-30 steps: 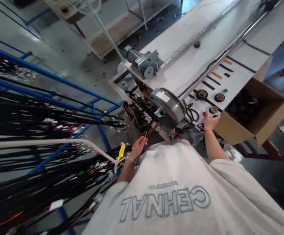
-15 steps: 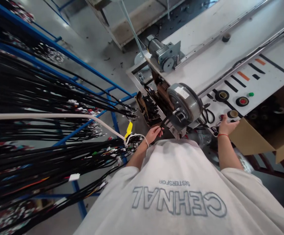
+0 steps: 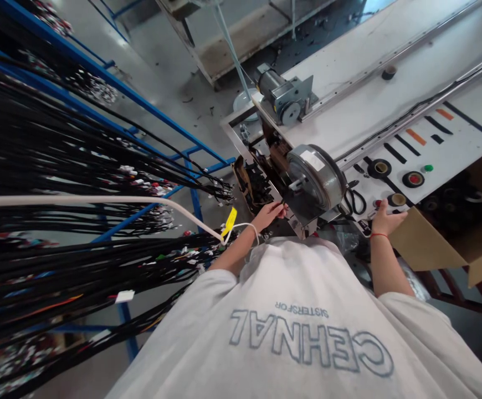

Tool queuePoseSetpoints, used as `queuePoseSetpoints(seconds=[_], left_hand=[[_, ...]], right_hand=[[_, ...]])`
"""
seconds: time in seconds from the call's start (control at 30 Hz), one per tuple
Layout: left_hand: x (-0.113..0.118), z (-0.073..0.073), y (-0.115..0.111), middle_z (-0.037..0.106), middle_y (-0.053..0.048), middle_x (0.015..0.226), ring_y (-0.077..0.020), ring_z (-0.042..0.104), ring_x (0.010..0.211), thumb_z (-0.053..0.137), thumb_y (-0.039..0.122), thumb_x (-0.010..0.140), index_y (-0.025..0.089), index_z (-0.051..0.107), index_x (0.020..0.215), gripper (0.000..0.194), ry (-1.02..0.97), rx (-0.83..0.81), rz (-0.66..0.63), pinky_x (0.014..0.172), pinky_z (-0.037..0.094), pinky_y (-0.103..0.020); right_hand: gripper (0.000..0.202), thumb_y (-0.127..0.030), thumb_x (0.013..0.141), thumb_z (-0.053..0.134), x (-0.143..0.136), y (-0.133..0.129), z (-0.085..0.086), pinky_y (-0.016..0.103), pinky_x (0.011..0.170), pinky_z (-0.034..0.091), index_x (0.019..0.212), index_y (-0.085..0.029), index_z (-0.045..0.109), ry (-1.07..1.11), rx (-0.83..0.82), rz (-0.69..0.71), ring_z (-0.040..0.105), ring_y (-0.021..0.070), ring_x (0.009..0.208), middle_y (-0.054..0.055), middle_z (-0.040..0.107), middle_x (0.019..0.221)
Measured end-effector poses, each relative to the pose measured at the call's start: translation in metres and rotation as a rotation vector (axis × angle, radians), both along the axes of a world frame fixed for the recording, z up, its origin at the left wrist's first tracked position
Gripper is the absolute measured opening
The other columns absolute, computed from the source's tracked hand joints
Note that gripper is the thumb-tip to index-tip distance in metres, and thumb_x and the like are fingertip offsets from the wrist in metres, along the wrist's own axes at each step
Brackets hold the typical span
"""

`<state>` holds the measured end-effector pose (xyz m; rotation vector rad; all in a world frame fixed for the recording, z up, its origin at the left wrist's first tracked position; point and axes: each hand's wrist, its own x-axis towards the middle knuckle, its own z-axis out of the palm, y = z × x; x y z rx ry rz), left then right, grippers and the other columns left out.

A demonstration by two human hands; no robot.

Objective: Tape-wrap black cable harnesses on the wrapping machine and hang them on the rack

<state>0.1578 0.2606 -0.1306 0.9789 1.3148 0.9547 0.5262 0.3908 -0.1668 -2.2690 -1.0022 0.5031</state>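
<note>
My left hand point(image 3: 269, 216) is at the near left edge of a round, drum-shaped machine point(image 3: 318, 174). Its fingers are pinched together, and whatever lies between them is too small to make out. My right hand point(image 3: 386, 221) rests on the white bench's front edge, fingers apart and holding nothing. One raised finger is close to a small red button point(image 3: 378, 203); whether they touch I cannot tell. Just beyond that hand lies a tape roll point(image 3: 397, 199). Black-handled scissors point(image 3: 355, 200) lie between the drum and my right hand.
A blue rack point(image 3: 158, 124) hung with many black cable bundles point(image 3: 78, 244) fills the left. A pale cord with a yellow tag point(image 3: 229, 223) runs to my left wrist. At right stands an open cardboard box point(image 3: 432, 238) of tape rolls. A motor point(image 3: 280, 91) sits behind the drum.
My left hand has moved slightly right, closer to the drum. The black strip seen running from its fingers to the machine no longer shows. My right hand stays by the red button.
</note>
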Motion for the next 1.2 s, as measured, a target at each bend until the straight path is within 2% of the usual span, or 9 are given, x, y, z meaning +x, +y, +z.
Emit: queuePoseSetpoints(seconds=[0.2,0.33,0.5,0.6,0.7,0.77,0.87,0.97,1.2], left_hand=[[0.000,0.002,-0.002,0.068,-0.004,0.068,-0.0154,0.063,0.063,0.045,0.062,0.093,0.013,0.061,0.088,0.051,0.098,0.026,-0.095,0.064,0.049,-0.027],[-0.001,0.001,0.001,0.062,-0.002,0.057,-0.0126,0.055,0.050,0.042,0.063,0.094,0.014,0.058,0.081,0.053,0.045,-0.036,-0.045,0.056,0.046,-0.025],[0.001,0.004,0.003,0.050,0.002,0.052,-0.0103,0.045,0.049,0.045,0.064,0.093,0.013,0.061,0.084,0.054,0.003,-0.008,0.042,0.058,0.043,-0.025],[0.003,0.005,-0.002,0.053,0.002,0.060,-0.0094,0.045,0.053,0.053,0.066,0.088,0.012,0.063,0.090,0.055,-0.028,0.020,0.010,0.059,0.042,-0.024],[0.001,0.004,-0.013,0.062,-0.002,0.078,-0.0110,0.054,0.065,0.065,0.065,0.080,0.012,0.060,0.109,0.061,-0.096,-0.012,-0.065,0.066,0.045,-0.024],[-0.004,0.005,-0.022,0.064,-0.003,0.081,-0.0130,0.058,0.072,0.064,0.065,0.081,0.012,0.059,0.113,0.062,-0.089,-0.038,-0.112,0.072,0.046,-0.026],[-0.011,0.007,-0.035,0.057,0.000,0.069,-0.0118,0.052,0.067,0.048,0.068,0.089,0.012,0.062,0.094,0.058,0.025,-0.036,-0.143,0.069,0.042,-0.025],[-0.012,0.008,-0.041,0.048,0.003,0.064,-0.0103,0.043,0.060,0.037,0.068,0.093,0.014,0.060,0.086,0.059,0.098,-0.045,-0.129,0.061,0.037,-0.024],[0.001,0.004,-0.015,0.045,0.003,0.064,-0.0110,0.040,0.060,0.032,0.072,0.092,0.014,0.058,0.083,0.064,0.097,0.028,-0.105,0.061,0.034,-0.026]], right_hand=[[0.090,-0.048,0.088,0.060,-0.002,0.000,0.003,0.048,0.121,0.019,0.145,0.010,0.021,0.009,-0.009,-0.032,0.024,0.0364,0.147,0.037,0.027,0.151],[0.092,-0.052,0.087,0.059,0.000,0.000,0.000,0.049,0.121,0.019,0.144,0.010,0.022,0.008,0.011,-0.026,0.023,0.0358,0.147,0.036,0.027,0.151],[0.092,-0.050,0.084,0.064,0.001,0.000,0.000,0.045,0.121,0.019,0.144,0.008,0.025,0.020,0.028,-0.025,0.024,0.0339,0.147,0.034,0.028,0.152],[0.087,-0.048,0.088,0.058,-0.002,-0.001,0.006,0.043,0.122,0.018,0.145,0.009,0.025,0.033,0.017,-0.041,0.023,0.0331,0.147,0.033,0.028,0.152],[0.079,-0.047,0.094,0.048,-0.004,-0.001,0.012,0.042,0.122,0.017,0.146,0.009,0.024,0.040,-0.004,-0.036,0.024,0.0320,0.147,0.032,0.028,0.153],[0.082,-0.043,0.093,0.051,-0.003,0.001,0.012,0.039,0.122,0.015,0.146,0.012,0.022,0.023,-0.031,-0.029,0.023,0.0323,0.148,0.034,0.026,0.153],[0.090,-0.035,0.088,0.060,0.003,0.006,0.005,0.035,0.122,0.010,0.146,0.019,0.017,-0.019,-0.086,-0.019,0.017,0.0333,0.149,0.038,0.020,0.153],[0.092,-0.032,0.085,0.061,0.009,0.010,-0.003,0.032,0.121,0.009,0.147,0.019,0.015,-0.028,-0.107,0.004,0.016,0.0316,0.150,0.038,0.018,0.154],[0.096,-0.038,0.083,0.057,0.011,0.008,-0.003,0.028,0.119,0.009,0.149,0.018,0.014,-0.031,-0.132,0.006,0.016,0.0302,0.150,0.035,0.017,0.156]])
